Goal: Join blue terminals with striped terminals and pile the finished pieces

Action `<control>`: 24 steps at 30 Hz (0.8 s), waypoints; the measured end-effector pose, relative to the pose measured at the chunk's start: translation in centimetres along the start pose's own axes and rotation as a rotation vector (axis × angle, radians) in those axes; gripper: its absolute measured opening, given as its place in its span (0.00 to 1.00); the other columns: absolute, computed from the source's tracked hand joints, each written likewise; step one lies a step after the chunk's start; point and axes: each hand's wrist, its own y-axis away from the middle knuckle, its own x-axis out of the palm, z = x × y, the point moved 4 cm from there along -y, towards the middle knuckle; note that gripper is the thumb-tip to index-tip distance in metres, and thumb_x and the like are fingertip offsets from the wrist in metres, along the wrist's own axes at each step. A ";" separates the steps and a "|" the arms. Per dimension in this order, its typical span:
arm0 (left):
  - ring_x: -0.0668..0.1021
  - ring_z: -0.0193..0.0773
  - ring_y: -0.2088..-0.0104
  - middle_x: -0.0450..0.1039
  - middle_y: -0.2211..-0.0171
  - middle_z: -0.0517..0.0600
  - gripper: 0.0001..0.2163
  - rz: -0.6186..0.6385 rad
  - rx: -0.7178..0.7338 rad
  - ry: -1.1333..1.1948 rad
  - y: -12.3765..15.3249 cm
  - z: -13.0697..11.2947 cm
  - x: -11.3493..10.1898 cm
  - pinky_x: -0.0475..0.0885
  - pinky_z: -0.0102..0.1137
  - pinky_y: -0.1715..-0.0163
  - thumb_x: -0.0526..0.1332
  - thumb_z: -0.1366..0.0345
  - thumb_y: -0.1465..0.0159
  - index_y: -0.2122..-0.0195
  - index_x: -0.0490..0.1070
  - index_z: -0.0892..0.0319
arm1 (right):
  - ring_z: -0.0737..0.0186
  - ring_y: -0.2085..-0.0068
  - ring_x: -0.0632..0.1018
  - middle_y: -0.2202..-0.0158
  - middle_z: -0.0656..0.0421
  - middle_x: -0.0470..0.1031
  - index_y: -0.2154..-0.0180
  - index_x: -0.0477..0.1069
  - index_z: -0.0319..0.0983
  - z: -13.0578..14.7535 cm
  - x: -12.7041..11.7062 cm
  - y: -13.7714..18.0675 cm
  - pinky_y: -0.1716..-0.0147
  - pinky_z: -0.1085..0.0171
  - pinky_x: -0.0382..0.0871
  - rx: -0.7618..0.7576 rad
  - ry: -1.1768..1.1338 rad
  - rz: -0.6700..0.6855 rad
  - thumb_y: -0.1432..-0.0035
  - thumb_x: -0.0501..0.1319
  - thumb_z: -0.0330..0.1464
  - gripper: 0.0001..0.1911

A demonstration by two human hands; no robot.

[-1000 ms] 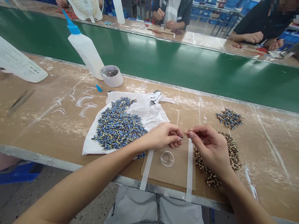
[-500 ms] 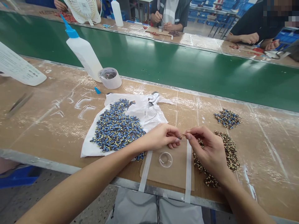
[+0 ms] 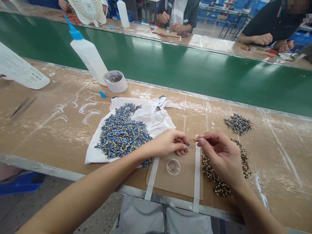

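My left hand pinches a small blue piece between thumb and fingertips, most of it hidden. A thin wooden stick is pinched in my right hand, its tip at the blue piece. Below the hands a small clear cup stands on a taped cardboard sheet. A heap of small blue and yellow pieces lies on a white bag to the left. Under and beside my right hand spreads a pile of dark and cream pieces. Farther right sits a smaller blue pile.
A white bottle with a blue nozzle and a roll of tape stand at the back left. Tweezers lie far left. Beyond the green belt, several people work near a fan.
My right hand has drawn slightly to the right, so more of the stick shows between the hands. My left hand stays almost in place.
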 end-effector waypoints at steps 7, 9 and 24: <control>0.78 0.34 0.69 0.76 0.69 0.51 0.04 0.028 0.059 -0.072 0.1 -0.4 -0.2 0.72 0.28 0.66 0.60 0.70 0.37 0.63 0.72 0.65 | 0.62 0.59 0.76 0.61 0.58 0.75 0.63 0.72 0.41 1.9 1.7 0.6 0.59 0.61 0.71 -0.142 -0.201 0.318 0.39 0.59 0.25 0.06; 0.78 0.35 0.67 0.77 0.67 0.51 0.04 0.019 0.085 -0.142 0.2 -0.6 -0.4 0.72 0.28 0.65 0.59 0.70 0.36 0.63 0.72 0.64 | 0.63 0.58 0.75 0.60 0.57 0.74 0.63 0.72 0.41 2.3 2.9 1.1 0.57 0.61 0.70 -0.224 -0.128 0.419 0.40 0.60 0.24 0.07; 0.77 0.33 0.71 0.75 0.68 0.54 0.06 -0.001 -0.030 -0.021 0.1 -0.4 -0.3 0.73 0.29 0.69 0.60 0.66 0.37 0.63 0.70 0.65 | 0.59 0.74 0.75 0.75 0.58 0.77 0.68 0.76 0.40 -4.9 -7.0 -2.4 0.75 0.63 0.64 0.221 0.662 0.025 0.40 0.59 0.40 0.12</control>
